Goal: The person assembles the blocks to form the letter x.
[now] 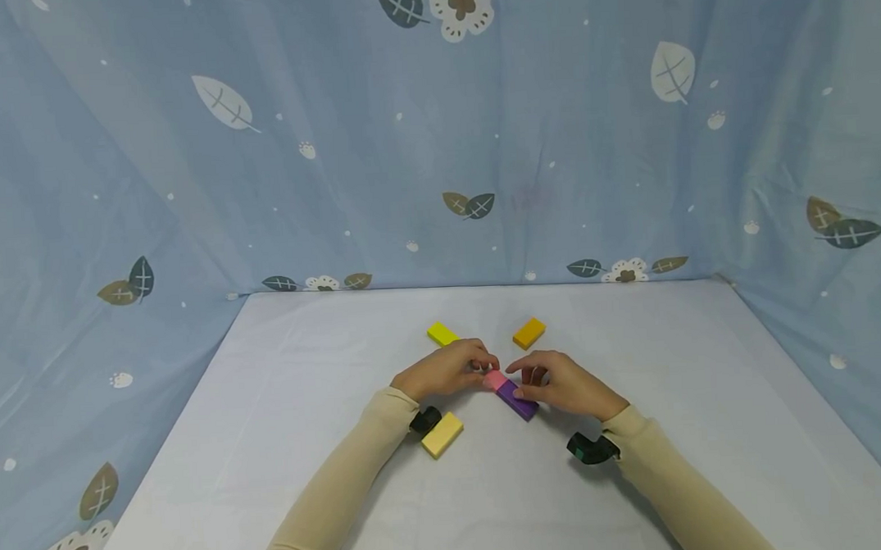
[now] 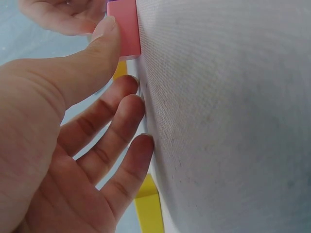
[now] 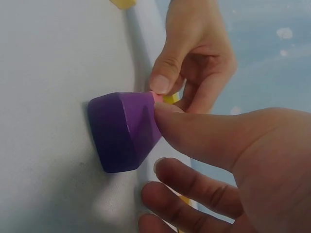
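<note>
A pink block [image 1: 495, 379] and a purple block [image 1: 518, 400] lie end to end in a diagonal line on the white table. My left hand [image 1: 447, 369] pinches the pink block, its thumb on one face in the left wrist view and the other fingertips spread below near the cloth. From the right, my right hand [image 1: 565, 383] holds the purple block with its thumb against the side, and its lower fingers curve loosely over the table. In the right wrist view the purple block [image 3: 119, 133] covers most of the pink one.
A pale yellow block [image 1: 443, 436] lies by my left wrist. Farther back are a bright yellow block [image 1: 441, 333], partly behind my left hand, and an orange block [image 1: 529, 333]. A blue patterned curtain [image 1: 376, 146] hangs along the back and sides of the white table [image 1: 325, 346].
</note>
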Motion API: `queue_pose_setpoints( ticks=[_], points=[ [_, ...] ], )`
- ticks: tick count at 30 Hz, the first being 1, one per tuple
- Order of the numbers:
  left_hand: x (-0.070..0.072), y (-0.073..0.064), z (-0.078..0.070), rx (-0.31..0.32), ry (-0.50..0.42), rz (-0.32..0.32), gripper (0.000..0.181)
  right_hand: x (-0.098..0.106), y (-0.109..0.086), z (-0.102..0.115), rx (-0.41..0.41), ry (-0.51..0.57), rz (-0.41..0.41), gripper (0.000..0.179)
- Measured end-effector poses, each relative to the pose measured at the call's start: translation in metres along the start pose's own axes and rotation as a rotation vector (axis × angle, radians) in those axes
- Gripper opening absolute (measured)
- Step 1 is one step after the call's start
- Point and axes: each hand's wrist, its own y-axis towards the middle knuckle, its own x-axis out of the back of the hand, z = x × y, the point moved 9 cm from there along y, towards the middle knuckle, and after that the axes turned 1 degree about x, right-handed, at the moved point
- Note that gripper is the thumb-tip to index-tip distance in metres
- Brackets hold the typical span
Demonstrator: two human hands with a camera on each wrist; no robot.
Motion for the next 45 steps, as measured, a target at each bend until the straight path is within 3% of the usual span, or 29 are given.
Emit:
queue_pose_setpoints(
  ticks=[32,45],
  points=[
    [-0.0003,0.0012,0.0009,0.009,-0.016,0.003,0.02,-0.0048,0.001,-0.0002,0.044,0.023,0.01,0.032],
    [0.0001,-0.0002,0.0001,0.025,-0.041,-0.003,0.023,-0.0078,0.0021,-0.0045,-0.009,0.035,0.028,0.034]
  ],
)
